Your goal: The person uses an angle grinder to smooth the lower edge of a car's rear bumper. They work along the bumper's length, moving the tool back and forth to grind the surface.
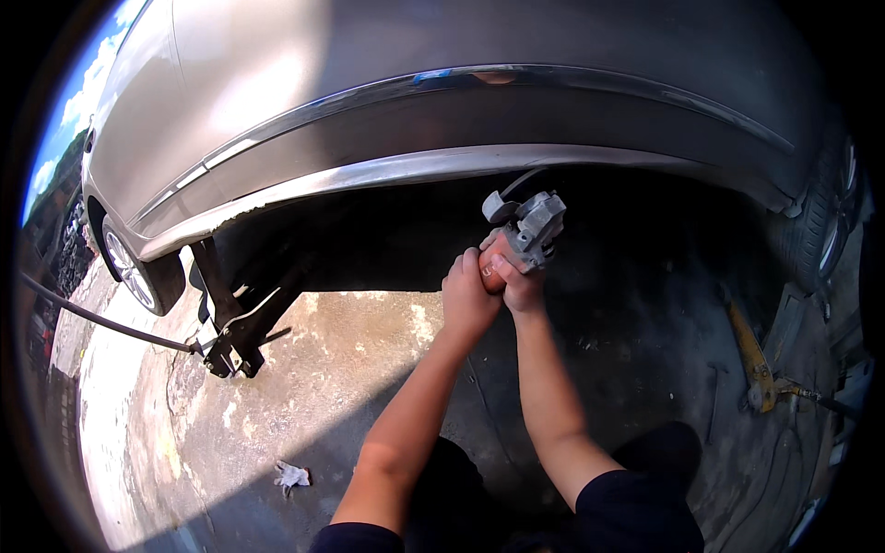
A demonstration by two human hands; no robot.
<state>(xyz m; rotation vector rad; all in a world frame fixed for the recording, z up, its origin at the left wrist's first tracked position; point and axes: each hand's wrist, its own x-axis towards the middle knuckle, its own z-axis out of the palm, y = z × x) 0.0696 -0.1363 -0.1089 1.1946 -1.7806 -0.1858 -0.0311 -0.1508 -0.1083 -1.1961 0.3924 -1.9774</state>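
Both my hands are wrapped round the orange body of an angle grinder (495, 267). My left hand (467, 293) grips it on the left side, and my right hand (523, 282) closes round its right side, near the grey head. That head and its curved guard point up and away from me, just below the sill (406, 168) of a beige car (387, 129). A disc edge seems to show by the guard, close under the sill. I cannot tell whether it touches the metal.
A dark scissor-like jack (235, 336) with a long rod stands under the car's left end. At right lies a yellow jack (751, 355) with a dark handle. Car wheels (129, 263) flank the sill. A crumpled whitish glove (292, 476) and a thin cord lie on the concrete floor (249, 405).
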